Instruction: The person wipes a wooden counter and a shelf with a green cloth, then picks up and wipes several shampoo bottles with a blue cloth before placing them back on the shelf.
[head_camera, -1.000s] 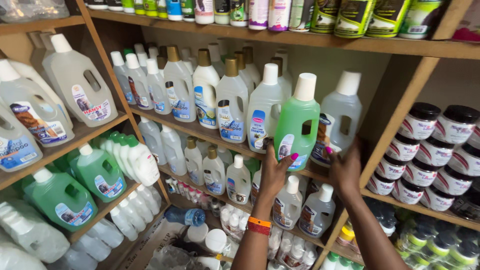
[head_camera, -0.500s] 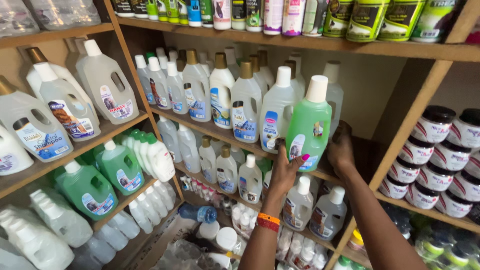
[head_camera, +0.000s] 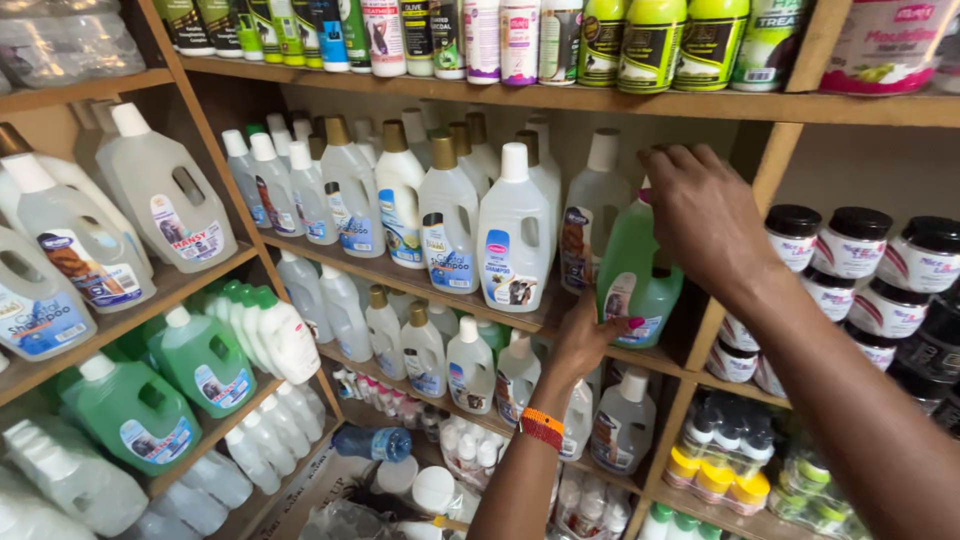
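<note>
Both hands on a green bottle (head_camera: 636, 270) on the wooden shelf (head_camera: 400, 272)

Right hand (head_camera: 700, 215) wraps its top at 12 o'clock; left hand (head_camera: 592, 338) presses fingers against its base at 7 o'clock. Green liquid fills it, beside a clear bottle (head_camera: 590, 225).

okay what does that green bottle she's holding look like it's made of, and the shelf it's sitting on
Green bottle: seemingly translucent plastic, smooth with a slight sheen; the green looks like liquid showing through a moulded body. A glossy paper-like label sits low on its front.
Shelf: looks like bare brown wood, matt, with plain board edges and uprights.
</note>
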